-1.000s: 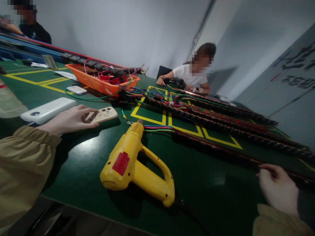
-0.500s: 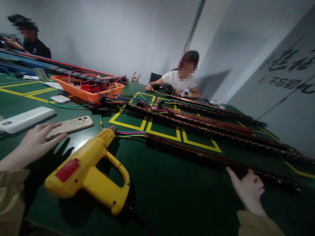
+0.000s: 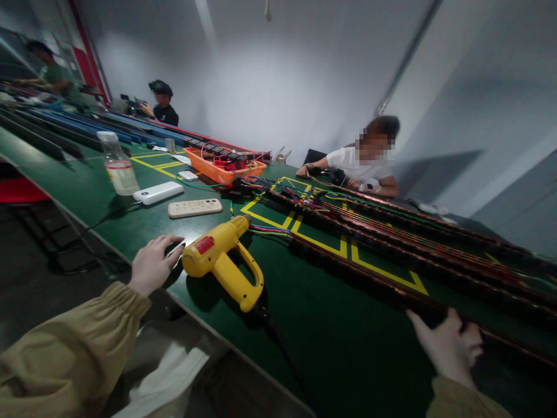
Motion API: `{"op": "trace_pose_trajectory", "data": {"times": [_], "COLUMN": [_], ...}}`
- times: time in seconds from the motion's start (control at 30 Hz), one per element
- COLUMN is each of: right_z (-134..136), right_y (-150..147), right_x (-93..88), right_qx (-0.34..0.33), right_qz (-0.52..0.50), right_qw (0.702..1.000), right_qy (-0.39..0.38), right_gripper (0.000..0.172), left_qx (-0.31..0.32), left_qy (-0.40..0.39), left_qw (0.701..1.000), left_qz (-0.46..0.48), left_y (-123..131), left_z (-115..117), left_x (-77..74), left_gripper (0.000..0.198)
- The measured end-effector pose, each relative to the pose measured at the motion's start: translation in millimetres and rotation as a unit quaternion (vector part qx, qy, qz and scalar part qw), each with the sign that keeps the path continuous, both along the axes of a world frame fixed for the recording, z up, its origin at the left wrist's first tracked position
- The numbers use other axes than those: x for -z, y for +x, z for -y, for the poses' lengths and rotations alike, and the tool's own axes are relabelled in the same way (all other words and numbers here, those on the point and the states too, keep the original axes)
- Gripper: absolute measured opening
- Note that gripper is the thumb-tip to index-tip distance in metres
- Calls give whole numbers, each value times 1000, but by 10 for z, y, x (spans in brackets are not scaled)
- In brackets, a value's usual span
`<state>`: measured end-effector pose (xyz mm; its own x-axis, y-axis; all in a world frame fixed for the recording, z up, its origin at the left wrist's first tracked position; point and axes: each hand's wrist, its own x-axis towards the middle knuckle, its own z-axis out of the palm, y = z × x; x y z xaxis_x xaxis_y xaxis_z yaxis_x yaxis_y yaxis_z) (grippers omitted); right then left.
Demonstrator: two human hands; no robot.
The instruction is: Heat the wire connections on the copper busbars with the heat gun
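Note:
My left hand (image 3: 153, 264) rests on the green table's near edge, fingers loosely curled, just left of the yellow heat gun (image 3: 221, 261) and holding nothing that shows. The heat gun lies on its side, its nozzle pointing towards the far end of the table. My right hand (image 3: 444, 345) lies against the nearest of several long dark wired strips (image 3: 391, 284), forefinger stretched out and the other fingers curled by the strip. A beige phone (image 3: 194, 207) and a white power bank (image 3: 158, 192) lie beyond my left hand.
A plastic bottle (image 3: 118, 168) stands at the left. An orange tray (image 3: 226, 167) of wires sits further back. A person in white (image 3: 361, 168) sits at the far end, two other people at the far left. Yellow lines (image 3: 331, 247) mark the green table (image 3: 348, 348).
The view has pulled back and swung left. My left hand has come off the phone and back to the table edge beside the heat gun. My right hand stays at the strip.

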<state>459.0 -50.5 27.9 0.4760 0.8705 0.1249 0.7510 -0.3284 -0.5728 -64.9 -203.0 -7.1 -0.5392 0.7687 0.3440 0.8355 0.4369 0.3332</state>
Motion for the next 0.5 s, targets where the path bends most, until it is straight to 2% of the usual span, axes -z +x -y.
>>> {"op": "trace_pose_trajectory", "data": {"times": [0.27, 0.5], "right_z": [9, -61], "right_y": [-29, 56], "right_x": [18, 117], "right_qx": [-34, -53], "right_qz": [19, 41], "right_qw": [999, 998], "right_qy": [2, 19], "right_gripper": [106, 101], "left_qx": [8, 0], "left_qy": [35, 57], "left_qw": [999, 998], "left_qz": [4, 26], "left_y": [-6, 37], "left_z": [-17, -14], "left_x": [2, -27], "left_gripper": [34, 33]}}
